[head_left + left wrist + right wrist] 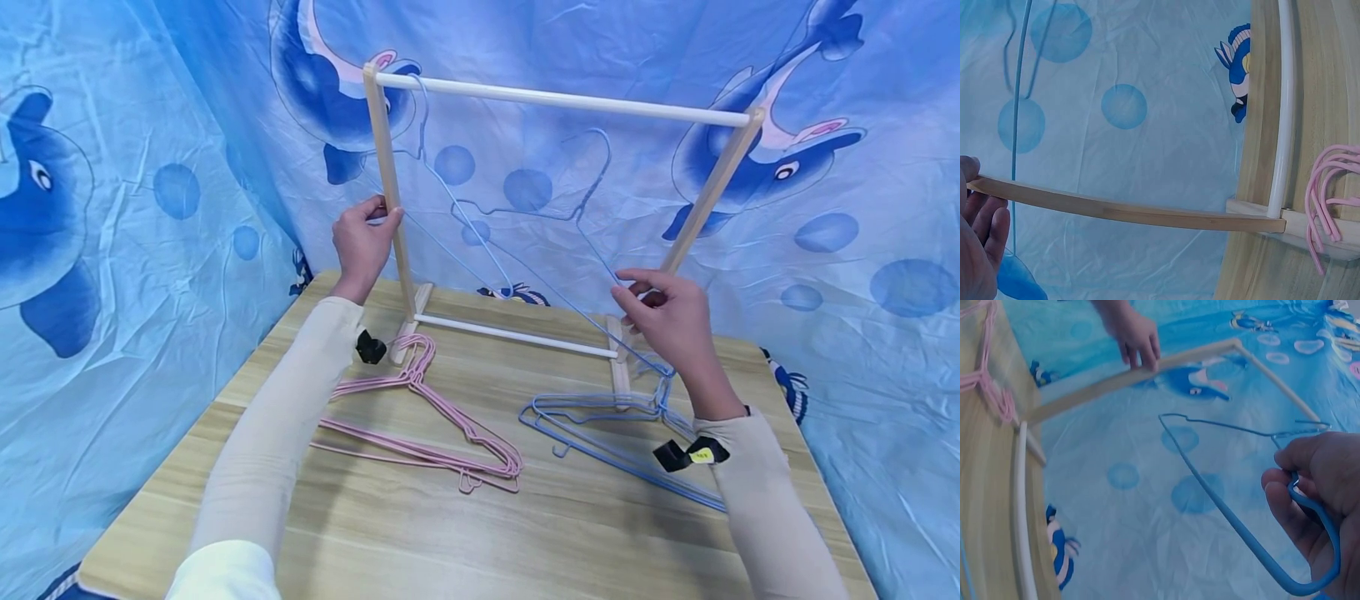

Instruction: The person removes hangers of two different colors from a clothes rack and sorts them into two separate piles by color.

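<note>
A light wooden table (pixel 315 517) carries a wooden clothes rack (pixel 390 179) at its far edge, pink hangers (pixel 420 417) lying left, blue hangers (pixel 600 425) lying right.

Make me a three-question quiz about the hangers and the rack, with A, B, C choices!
1. Where is the pink hanger pile?
A. on the table
B. on the top bar
C. in the right hand

2. How many hangers hang on the rack's top bar?
A. none
B. one
C. five

3. What is the left hand doing?
A. lying flat on the table
B. holding the rack's left post
C. lifting pink hangers

Answers:
1 A: the pink pile lies on the table near the rack's foot.
2 B: a single blue hanger is hooked near the left end; the right hand holds another blue hanger.
3 B: its fingers wrap the left post.
</note>
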The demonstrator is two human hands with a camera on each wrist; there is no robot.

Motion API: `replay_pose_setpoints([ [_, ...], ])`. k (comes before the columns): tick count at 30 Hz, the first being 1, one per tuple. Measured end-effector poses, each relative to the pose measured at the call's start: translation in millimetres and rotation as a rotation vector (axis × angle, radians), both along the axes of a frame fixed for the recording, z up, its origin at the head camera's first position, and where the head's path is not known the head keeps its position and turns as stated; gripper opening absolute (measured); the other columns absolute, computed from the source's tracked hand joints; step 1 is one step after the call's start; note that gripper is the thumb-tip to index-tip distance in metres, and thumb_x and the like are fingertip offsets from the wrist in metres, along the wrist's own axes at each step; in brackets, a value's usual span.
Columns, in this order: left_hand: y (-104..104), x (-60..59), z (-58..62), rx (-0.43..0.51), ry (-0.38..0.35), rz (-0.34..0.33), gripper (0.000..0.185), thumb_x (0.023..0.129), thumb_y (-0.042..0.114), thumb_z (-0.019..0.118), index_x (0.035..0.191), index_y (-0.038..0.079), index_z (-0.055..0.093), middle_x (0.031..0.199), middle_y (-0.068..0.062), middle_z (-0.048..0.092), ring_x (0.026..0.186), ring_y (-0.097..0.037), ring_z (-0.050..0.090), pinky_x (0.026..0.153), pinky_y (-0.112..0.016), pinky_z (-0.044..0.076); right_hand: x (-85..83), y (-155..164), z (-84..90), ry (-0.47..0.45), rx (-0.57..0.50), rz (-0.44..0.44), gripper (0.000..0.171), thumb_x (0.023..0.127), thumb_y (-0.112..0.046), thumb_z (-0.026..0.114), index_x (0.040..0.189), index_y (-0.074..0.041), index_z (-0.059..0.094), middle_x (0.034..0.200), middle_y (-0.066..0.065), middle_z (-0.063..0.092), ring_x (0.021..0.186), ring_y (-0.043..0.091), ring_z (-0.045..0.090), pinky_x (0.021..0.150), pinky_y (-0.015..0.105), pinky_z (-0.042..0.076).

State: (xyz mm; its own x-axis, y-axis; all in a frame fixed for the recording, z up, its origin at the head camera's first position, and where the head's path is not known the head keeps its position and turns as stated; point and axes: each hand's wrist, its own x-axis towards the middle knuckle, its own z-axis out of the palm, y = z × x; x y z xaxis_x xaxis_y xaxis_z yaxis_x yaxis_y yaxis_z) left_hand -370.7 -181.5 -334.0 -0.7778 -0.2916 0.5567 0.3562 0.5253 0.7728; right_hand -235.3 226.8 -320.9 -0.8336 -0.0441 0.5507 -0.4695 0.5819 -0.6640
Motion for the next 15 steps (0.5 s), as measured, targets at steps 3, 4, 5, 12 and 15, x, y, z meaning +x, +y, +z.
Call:
replay_pose_setpoints([
  [3, 0.5, -0.4, 0.4, 0.002, 0.004, -0.003, 0.039, 0.097, 0.039, 0.071, 0.124, 0.011, 0.076, 0.112, -0.011, 0.077, 0.1, -0.024, 0.074, 0.089, -0.042, 0.06, 2.5, 11.7, -10.5, 0.05, 0.026, 0.005, 0.023, 0.093, -0.013, 0.077, 0.115, -0.006, 0.078, 0.082, 0.014, 0.072, 0.054, 0.002, 0.065, 0.051, 0.017, 0.054],
  [4, 0.7, -0.4, 0.5, 0.002, 0.005, -0.002, 0.039, 0.097, 0.039, 0.071, 0.124, 0.011, 0.076, 0.112, -0.011, 0.077, 0.1, -0.024, 0.074, 0.089, -0.042, 0.06, 3.2, 15.8, -14.5, 0.074, 0.036, 0.009, 0.023, 0.092, -0.01, 0.077, 0.114, -0.006, 0.078, 0.081, 0.014, 0.072, 0.054, 0.001, 0.065, 0.051, 0.015, 0.053],
  [5, 0.9, -0.5, 0.6, 0.002, 0.003, -0.003, 0.039, 0.097, 0.039, 0.07, 0.124, 0.011, 0.076, 0.112, -0.011, 0.077, 0.101, -0.025, 0.074, 0.089, -0.042, 0.06, 4.3, 19.7, -18.6, 0.098, 0.047, 0.013, 0.022, 0.091, -0.007, 0.078, 0.112, -0.005, 0.079, 0.081, 0.014, 0.073, 0.053, 0.0, 0.064, 0.051, 0.014, 0.052],
  [12, 0.4, -1.0, -0.7, 0.007, 0.008, -0.007, 0.039, 0.097, 0.039, 0.071, 0.123, 0.01, 0.076, 0.112, -0.011, 0.077, 0.1, -0.024, 0.074, 0.088, -0.042, 0.06, 16.4, 47.0, -40.9, 0.236, 0.095, 0.057, 0.024, 0.083, 0.009, 0.079, 0.104, -0.001, 0.08, 0.076, 0.01, 0.071, 0.054, -0.003, 0.06, 0.051, 0.01, 0.048],
  [15, 0.4, -1.0, -0.3, 0.01, 0.003, -0.006, 0.038, 0.097, 0.038, 0.071, 0.123, 0.011, 0.076, 0.112, -0.01, 0.077, 0.101, -0.024, 0.073, 0.088, -0.041, 0.06, 22.6, 59.4, -48.1, 0.269, 0.134, 0.074, 0.027, 0.079, 0.012, 0.08, 0.102, -0.001, 0.081, 0.072, 0.006, 0.069, 0.055, -0.003, 0.058, 0.051, 0.011, 0.045],
])
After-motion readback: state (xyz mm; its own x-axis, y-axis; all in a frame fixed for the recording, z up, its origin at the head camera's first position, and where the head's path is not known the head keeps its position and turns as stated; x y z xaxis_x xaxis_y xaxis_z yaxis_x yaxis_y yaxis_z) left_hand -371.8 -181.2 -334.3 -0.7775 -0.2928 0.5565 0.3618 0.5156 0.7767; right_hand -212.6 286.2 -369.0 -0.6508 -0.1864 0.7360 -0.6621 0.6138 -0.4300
